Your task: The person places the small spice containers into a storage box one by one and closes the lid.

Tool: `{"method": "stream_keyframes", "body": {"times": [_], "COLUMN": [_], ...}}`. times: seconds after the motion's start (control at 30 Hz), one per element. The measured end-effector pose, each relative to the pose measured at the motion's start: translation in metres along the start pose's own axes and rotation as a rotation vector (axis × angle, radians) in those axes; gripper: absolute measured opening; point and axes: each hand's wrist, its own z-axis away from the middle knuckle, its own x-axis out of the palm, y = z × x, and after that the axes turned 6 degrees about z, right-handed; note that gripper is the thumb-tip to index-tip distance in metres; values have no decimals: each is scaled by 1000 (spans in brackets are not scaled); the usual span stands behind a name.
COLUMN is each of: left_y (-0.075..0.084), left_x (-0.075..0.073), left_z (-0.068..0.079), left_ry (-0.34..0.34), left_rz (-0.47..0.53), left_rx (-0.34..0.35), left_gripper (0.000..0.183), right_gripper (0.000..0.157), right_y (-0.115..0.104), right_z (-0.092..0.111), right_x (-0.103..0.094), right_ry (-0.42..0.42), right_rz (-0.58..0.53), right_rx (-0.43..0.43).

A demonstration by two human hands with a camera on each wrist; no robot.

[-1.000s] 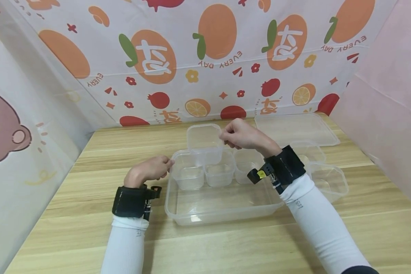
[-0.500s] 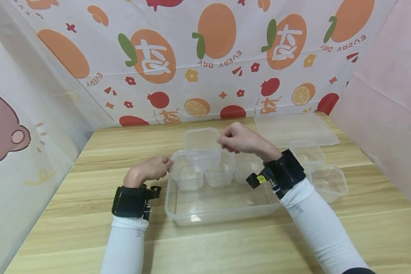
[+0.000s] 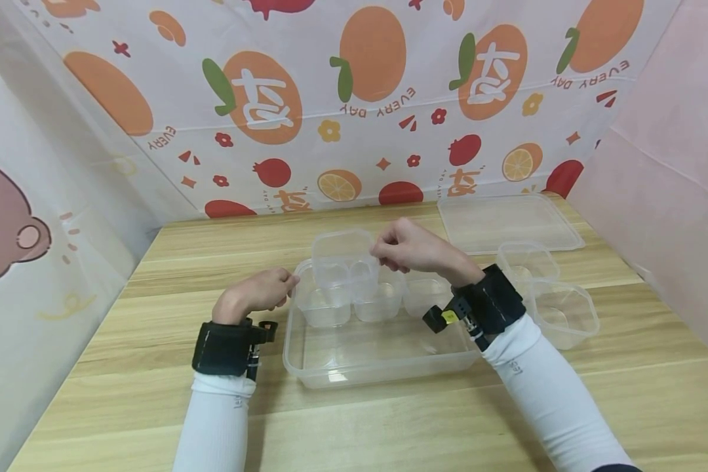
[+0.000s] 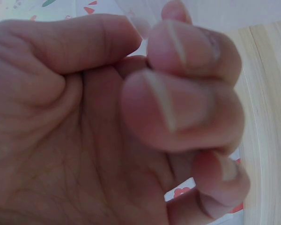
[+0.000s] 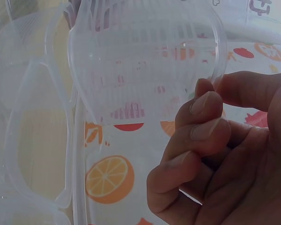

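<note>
My right hand (image 3: 410, 248) pinches the rim of a small clear plastic container (image 3: 337, 248) between thumb and fingertips. The container is tilted above the back row of a large clear plastic box (image 3: 389, 372). Inside that box, along its far side, stand three more small containers, a left one (image 3: 327, 316), a middle one (image 3: 379, 308) and a right one (image 3: 425, 295). My left hand (image 3: 259, 290) pinches the box's rim at the back left corner. In the right wrist view the ribbed wall of the held container (image 5: 140, 61) shows beside my curled fingers (image 5: 203, 129).
A flat clear lid (image 3: 507, 226) lies at the back right of the wooden table (image 3: 354, 432). Two more small containers, one farther (image 3: 528, 261) and one nearer (image 3: 566, 311), stand right of the box. A fruit-print curtain (image 3: 330, 98) hangs behind the table.
The right hand has lowered the small container and brought it slightly left, over the box's back row. The left hand has stayed at the rim.
</note>
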Motion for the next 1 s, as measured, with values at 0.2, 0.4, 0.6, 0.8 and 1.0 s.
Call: {"method": "stream_keyframes", "body": {"times": [0.2,0.4,0.6,0.8,1.0], "left_y": [1,1,0,1,1], "left_x": [0,0,-1,0,-1], "left_z": [0,1,2,2,2], "left_ry": [-4,-7,-6,-3,-6], "left_rz": [-6,-11,1,3,5], "left_rx": [-3,6,13,7,12], "left_gripper": [37,36,35,34,34], "right_gripper": [29,29,30,30,30], "right_y": [-1,-1,-2,-2,-3], "right_z": [2,4,6,8,9], "right_x": [2,4,7,8,9], "right_ry": [-21,-51,-58,-71,-100], "right_rz": [-9,-18,-9,-12,-18], "right_rx": [-13,-26,-13,-23,-42]}}
